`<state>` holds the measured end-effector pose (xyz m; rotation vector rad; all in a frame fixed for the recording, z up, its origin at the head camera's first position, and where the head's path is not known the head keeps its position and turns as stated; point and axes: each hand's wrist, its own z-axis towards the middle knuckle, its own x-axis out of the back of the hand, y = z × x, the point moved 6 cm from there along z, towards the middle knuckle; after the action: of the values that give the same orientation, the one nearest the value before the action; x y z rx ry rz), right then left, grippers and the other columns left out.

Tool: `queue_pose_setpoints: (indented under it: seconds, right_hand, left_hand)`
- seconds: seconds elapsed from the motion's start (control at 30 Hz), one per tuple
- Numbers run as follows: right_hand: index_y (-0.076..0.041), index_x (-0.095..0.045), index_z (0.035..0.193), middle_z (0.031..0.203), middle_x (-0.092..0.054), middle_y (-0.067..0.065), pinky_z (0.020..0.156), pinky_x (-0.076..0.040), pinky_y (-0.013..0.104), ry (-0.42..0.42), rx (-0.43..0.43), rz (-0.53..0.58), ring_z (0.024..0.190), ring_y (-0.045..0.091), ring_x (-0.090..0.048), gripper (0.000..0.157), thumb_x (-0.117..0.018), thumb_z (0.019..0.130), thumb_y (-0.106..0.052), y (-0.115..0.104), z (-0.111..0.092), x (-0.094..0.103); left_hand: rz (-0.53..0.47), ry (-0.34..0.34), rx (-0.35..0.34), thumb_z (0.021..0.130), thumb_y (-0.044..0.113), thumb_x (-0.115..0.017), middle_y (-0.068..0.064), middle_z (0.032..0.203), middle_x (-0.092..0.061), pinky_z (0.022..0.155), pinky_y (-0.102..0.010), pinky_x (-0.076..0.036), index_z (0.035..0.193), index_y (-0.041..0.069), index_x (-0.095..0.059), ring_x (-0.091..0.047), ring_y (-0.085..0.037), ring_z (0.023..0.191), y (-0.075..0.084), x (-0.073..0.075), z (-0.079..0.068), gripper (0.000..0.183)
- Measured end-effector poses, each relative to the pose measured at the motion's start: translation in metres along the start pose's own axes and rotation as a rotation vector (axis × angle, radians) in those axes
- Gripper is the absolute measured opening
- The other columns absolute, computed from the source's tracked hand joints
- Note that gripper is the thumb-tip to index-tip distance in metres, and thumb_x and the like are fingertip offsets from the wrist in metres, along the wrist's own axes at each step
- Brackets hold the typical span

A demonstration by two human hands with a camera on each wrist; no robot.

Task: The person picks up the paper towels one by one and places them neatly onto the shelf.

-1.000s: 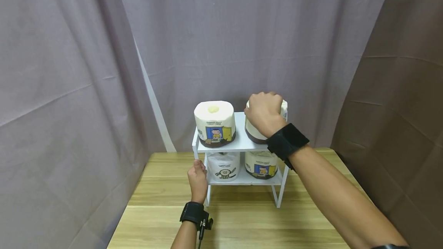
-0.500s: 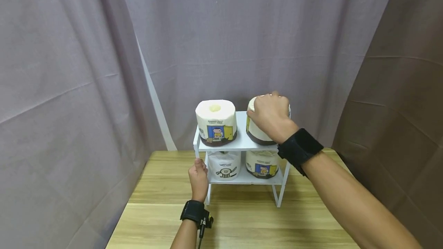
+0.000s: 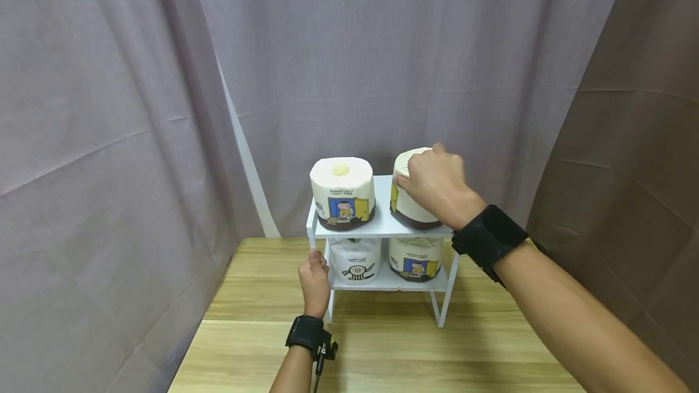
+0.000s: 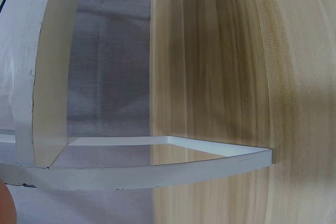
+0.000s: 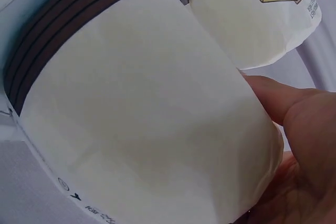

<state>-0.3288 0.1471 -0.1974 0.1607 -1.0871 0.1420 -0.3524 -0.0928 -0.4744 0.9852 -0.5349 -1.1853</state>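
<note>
A white two-tier rack point(image 3: 382, 226) stands on the table. My right hand point(image 3: 439, 184) grips a cream toilet paper roll point(image 3: 406, 202) with a brown lower band, at the right of the top shelf; in the right wrist view the thumb point(image 5: 278, 90) lies along its side. Left of it sits another toilet paper roll point(image 3: 343, 193), its printed picture facing front. My left hand point(image 3: 315, 284) holds the rack's front left leg; only a bit of a finger point(image 4: 6, 205) shows in the left wrist view. On the lower shelf are a white roll point(image 3: 356, 261) and a printed roll point(image 3: 416, 258).
The wooden table point(image 3: 262, 296) reaches out around the rack's feet. Grey curtains point(image 3: 338, 65) hang behind and on the left, a browner one point(image 3: 617, 138) on the right. A black strap point(image 3: 488, 238) wraps the right wrist, another point(image 3: 307, 333) the left.
My right hand has shifted to the right, and the roll in its grip has turned and edged slightly right. The left hand stays on the leg; the whole view has drifted a little.
</note>
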Motion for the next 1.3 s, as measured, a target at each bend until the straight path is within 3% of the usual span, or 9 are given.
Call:
queue_pose_setpoints:
  seconds: [0.33, 0.57, 0.77, 1.1, 1.3]
  right_hand:
    - [-0.006, -0.066, 0.071, 0.078, -0.062, 0.011, 0.058, -0.049, 0.050, 0.024, 0.049, 0.013, 0.086, 0.031, -0.052, 0.046, -0.062, 0.090, -0.047, -0.001, -0.004, 0.012]
    - [0.000, -0.069, 0.089, 0.085, -0.064, 0.012, 0.058, -0.049, 0.051, -0.015, 0.065, 0.025, 0.088, 0.031, -0.050, 0.047, -0.063, 0.091, -0.047, 0.004, -0.009, 0.019]
    - [0.001, -0.069, 0.100, 0.091, -0.065, 0.013, 0.058, -0.049, 0.050, -0.011, 0.080, 0.009, 0.089, 0.031, -0.050, 0.049, -0.063, 0.091, -0.047, 0.006, -0.012, 0.019]
    - [-0.003, -0.069, 0.107, 0.100, -0.067, 0.012, 0.056, -0.048, 0.045, -0.036, 0.092, 0.058, 0.090, 0.031, -0.048, 0.043, -0.066, 0.090, -0.042, 0.012, -0.020, 0.015]
    - [-0.004, -0.069, 0.112, 0.103, -0.068, 0.012, 0.057, -0.048, 0.043, -0.037, 0.109, 0.095, 0.089, 0.031, -0.047, 0.042, -0.068, 0.088, -0.039, 0.011, -0.022, 0.011]
  left_hand:
    - [0.009, -0.009, -0.052, 0.107, 0.026, -0.033, 0.012, 0.050, -0.029, 0.044, -0.024, -0.021, 0.061, 0.000, -0.040, -0.027, -0.005, 0.045, 0.037, 0.004, -0.003, 0.053]
    - [-0.014, -0.018, -0.043, 0.107, 0.022, -0.033, 0.012, 0.050, -0.029, 0.044, -0.023, -0.021, 0.061, 0.002, -0.040, -0.027, -0.004, 0.046, 0.037, 0.002, -0.004, 0.050]
    - [0.001, 0.001, -0.045, 0.107, 0.024, -0.034, 0.012, 0.050, -0.030, 0.044, -0.023, -0.022, 0.064, -0.002, -0.044, -0.028, -0.004, 0.046, 0.038, 0.004, -0.005, 0.052]
    - [-0.025, -0.032, -0.019, 0.107, 0.022, -0.032, 0.012, 0.049, -0.030, 0.043, -0.022, -0.021, 0.063, 0.002, -0.044, -0.028, -0.004, 0.045, 0.030, 0.002, -0.005, 0.050]
    - [-0.022, -0.017, -0.027, 0.107, 0.020, -0.034, 0.013, 0.049, -0.030, 0.043, -0.022, -0.021, 0.064, -0.003, -0.045, -0.028, -0.002, 0.045, 0.028, 0.005, -0.004, 0.050]
